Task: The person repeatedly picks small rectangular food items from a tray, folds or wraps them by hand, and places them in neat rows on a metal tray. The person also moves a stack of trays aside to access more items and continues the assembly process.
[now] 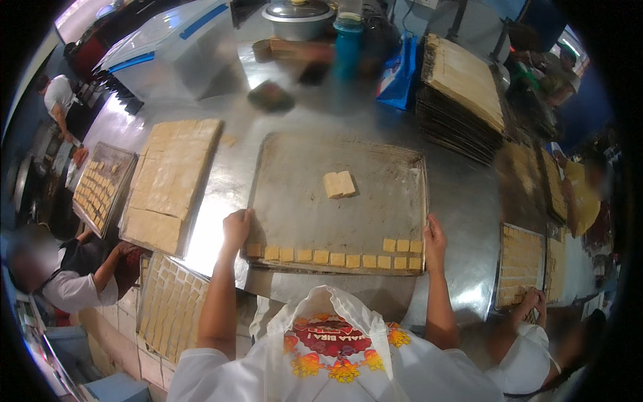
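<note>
A worn metal baking tray lies on the table in front of me. My left hand is closed on its left rim, and my right hand grips its right rim. Small square dough pieces line the tray's near edge, with a few more starting a second row at the right. In the middle of the tray sits a small stack of pale dough blocks, two side by side. The fingers under the tray's edges are partly hidden.
To the left, a tray carries a cut dough slab; beyond it is a tray of small pieces. Stacked trays, a blue bag, a teal bottle and a clear bin stand farther back. Co-workers work at both sides.
</note>
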Demonstrator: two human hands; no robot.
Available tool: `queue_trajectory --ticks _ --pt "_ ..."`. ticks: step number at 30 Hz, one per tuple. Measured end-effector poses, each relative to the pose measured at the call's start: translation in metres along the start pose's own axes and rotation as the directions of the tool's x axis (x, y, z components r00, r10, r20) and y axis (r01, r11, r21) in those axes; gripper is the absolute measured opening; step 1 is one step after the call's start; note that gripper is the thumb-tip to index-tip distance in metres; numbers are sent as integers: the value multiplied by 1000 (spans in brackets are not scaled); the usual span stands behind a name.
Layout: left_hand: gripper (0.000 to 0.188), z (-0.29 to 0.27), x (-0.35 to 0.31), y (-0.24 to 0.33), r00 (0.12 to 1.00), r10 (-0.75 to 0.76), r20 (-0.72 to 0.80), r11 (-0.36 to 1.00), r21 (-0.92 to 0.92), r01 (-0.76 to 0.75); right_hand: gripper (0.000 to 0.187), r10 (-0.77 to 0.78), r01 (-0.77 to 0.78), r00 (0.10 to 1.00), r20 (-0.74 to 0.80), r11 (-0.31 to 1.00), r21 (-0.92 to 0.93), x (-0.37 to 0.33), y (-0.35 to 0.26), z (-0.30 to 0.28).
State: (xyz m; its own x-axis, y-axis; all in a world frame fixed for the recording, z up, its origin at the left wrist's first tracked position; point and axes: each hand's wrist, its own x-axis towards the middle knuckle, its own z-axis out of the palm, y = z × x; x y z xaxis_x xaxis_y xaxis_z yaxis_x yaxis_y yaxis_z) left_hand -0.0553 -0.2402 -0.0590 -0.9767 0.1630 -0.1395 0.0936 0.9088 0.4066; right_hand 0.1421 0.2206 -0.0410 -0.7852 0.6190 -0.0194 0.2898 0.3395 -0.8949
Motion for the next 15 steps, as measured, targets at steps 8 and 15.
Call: queue_trajectory --ticks 8,15 --pt "44 4 15 131 932 353 -86 887 -286 -362 49 -506 551 834 219 779 -300 -16 -73 47" --pt "50 20 34 201 917 398 -20 916 -39 -399 61 -415 587 763 495 765 -265 -14 -107 127"
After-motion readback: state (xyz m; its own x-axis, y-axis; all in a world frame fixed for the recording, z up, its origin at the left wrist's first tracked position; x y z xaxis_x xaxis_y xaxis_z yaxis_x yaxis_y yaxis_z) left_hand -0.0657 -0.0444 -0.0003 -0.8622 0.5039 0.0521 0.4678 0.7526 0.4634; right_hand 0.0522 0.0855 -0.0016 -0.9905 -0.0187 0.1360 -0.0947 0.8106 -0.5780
